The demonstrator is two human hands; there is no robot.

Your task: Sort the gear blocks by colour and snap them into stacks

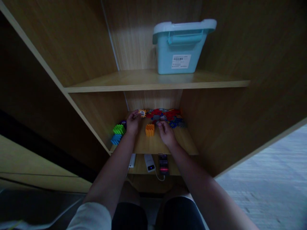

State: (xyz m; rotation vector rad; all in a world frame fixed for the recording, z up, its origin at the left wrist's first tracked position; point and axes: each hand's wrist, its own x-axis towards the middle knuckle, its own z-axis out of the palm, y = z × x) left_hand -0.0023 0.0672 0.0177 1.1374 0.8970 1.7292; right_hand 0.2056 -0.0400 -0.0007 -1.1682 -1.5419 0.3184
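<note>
Both my arms reach into the lower shelf [187,145] of a wooden cabinet. My left hand [133,123] is closed in a pinch on a small orange and white toy piece [142,113]. My right hand [166,131] lies palm down with its fingers curled at the near edge of a heap of red, blue and grey interlocking plastic pieces [168,117]; what its fingers hold, if anything, is hidden. Between the hands stands an orange stack of pieces [150,129]. A green stack [119,129] and a blue stack [116,139] sit left of my left hand.
A pale blue lidded storage box [179,48] with a white label stands on the upper shelf [134,84]. On a lower board lie a white power bank [149,163] with a cable, a dark device [163,165] and another white object [132,160]. Grey floor lies at the right.
</note>
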